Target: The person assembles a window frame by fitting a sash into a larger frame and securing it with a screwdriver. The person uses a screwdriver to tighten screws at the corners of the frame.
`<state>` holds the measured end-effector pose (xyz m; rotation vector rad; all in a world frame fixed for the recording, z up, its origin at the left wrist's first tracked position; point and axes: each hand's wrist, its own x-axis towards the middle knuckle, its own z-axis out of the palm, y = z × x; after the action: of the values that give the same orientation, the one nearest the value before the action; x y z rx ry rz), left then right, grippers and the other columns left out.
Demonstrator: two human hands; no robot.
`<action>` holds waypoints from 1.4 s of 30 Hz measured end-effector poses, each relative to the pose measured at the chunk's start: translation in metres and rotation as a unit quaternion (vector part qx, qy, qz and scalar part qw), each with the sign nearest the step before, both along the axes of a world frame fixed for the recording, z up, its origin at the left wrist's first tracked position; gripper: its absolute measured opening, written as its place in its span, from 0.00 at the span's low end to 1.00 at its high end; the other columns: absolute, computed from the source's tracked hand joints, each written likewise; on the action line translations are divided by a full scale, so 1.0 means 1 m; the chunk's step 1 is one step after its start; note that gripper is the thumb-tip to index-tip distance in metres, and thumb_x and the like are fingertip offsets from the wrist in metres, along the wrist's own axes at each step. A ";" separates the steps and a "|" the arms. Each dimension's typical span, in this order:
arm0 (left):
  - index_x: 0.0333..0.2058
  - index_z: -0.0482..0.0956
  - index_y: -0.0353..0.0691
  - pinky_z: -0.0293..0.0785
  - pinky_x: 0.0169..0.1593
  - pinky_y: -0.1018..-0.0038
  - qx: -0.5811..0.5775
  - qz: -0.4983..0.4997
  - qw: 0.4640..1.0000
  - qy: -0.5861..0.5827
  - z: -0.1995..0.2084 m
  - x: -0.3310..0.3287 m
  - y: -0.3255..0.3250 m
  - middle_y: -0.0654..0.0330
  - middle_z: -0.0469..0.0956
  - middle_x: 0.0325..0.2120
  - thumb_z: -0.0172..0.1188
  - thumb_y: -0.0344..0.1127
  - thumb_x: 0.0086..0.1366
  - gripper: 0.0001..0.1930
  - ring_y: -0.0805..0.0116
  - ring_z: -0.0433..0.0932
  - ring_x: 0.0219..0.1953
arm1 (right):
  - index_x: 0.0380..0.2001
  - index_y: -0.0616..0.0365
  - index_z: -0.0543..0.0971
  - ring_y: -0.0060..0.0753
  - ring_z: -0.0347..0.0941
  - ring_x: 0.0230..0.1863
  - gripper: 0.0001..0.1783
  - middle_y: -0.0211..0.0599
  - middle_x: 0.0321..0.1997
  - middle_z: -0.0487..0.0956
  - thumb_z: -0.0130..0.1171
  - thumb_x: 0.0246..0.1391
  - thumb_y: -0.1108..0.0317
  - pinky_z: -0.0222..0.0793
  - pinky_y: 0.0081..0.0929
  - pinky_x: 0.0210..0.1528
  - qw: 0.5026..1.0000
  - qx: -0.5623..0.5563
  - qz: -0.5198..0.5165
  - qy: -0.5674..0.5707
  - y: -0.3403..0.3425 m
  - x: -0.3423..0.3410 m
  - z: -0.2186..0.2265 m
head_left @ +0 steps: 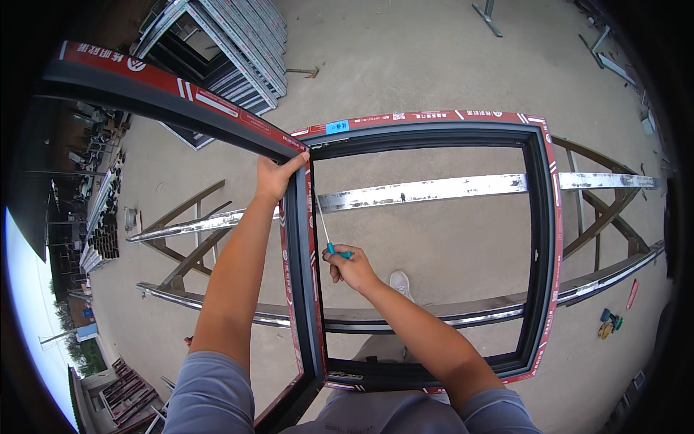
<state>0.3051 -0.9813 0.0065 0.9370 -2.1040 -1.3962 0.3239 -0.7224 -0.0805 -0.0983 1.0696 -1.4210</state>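
A dark grey window frame (546,217) with red printed protective film lies across two metal rails in front of me. Its sash (173,101), filmed the same way, stands swung out on the left side. My left hand (276,177) grips the sash near the frame's far left corner, thumb on top, the other fingers partly hidden. In my right hand (352,269), inside the frame opening, is a screwdriver with a teal handle (332,249). Its thin shaft points up and away, along the frame's left member; where the tip ends is hard to make out.
The silvery rails (434,190) rest on crossed metal trestle legs (607,224) at both sides. Several stacked frames (238,43) stand at the far left. Small coloured tools (609,323) and a red strip (632,294) lie on the floor at right. A blue label (337,127) sits on the far member.
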 end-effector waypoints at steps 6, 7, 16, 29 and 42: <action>0.46 0.81 0.31 0.79 0.53 0.67 -0.005 0.005 0.999 -0.047 0.003 0.002 -0.006 0.49 0.85 0.42 0.81 0.49 0.50 0.32 0.61 0.84 0.43 | 0.46 0.65 0.82 0.21 0.70 0.20 0.11 0.30 0.21 0.75 0.61 0.65 0.69 0.66 0.23 0.24 0.986 0.100 -0.112 0.068 0.156 -0.019 0.050; 0.47 0.81 0.31 0.78 0.54 0.67 -0.016 0.010 0.998 -0.056 0.004 0.004 -0.005 0.49 0.85 0.43 0.81 0.50 0.50 0.33 0.60 0.84 0.44 | 0.47 0.65 0.82 0.20 0.69 0.21 0.11 0.29 0.21 0.75 0.61 0.66 0.69 0.66 0.23 0.25 0.983 0.110 -0.117 0.088 0.187 -0.022 0.062; 0.67 0.63 0.27 0.77 0.61 0.59 -0.015 0.303 0.925 -0.230 0.029 0.003 0.084 0.37 0.78 0.57 0.73 0.64 0.53 0.55 0.42 0.80 0.58 | 0.48 0.63 0.81 0.17 0.70 0.23 0.11 0.28 0.22 0.76 0.60 0.67 0.70 0.63 0.19 0.27 0.947 0.121 -0.223 0.199 0.392 0.008 0.130; 0.66 0.71 0.45 0.35 0.80 0.49 -0.721 -0.181 0.601 -0.293 0.181 0.034 0.418 0.49 0.59 0.74 0.66 0.45 0.63 0.33 0.49 0.42 0.80 | 0.56 0.65 0.77 0.16 0.71 0.30 0.16 0.28 0.30 0.76 0.57 0.70 0.69 0.67 0.18 0.34 0.882 0.060 -0.282 0.373 0.555 0.014 0.183; 0.66 0.59 0.33 0.45 0.78 0.53 -0.724 0.266 0.599 0.214 0.439 0.360 0.442 0.44 0.63 0.68 0.62 0.33 0.69 0.31 0.50 0.55 0.75 | 0.56 0.64 0.77 0.17 0.70 0.27 0.16 0.27 0.26 0.75 0.58 0.69 0.67 0.63 0.19 0.30 0.888 0.063 -0.333 0.309 0.610 0.024 0.175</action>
<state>0.6651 -0.5398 0.4451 0.3075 -1.5393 0.5299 0.3477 -0.1121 0.0944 -0.0959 1.8433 -1.9951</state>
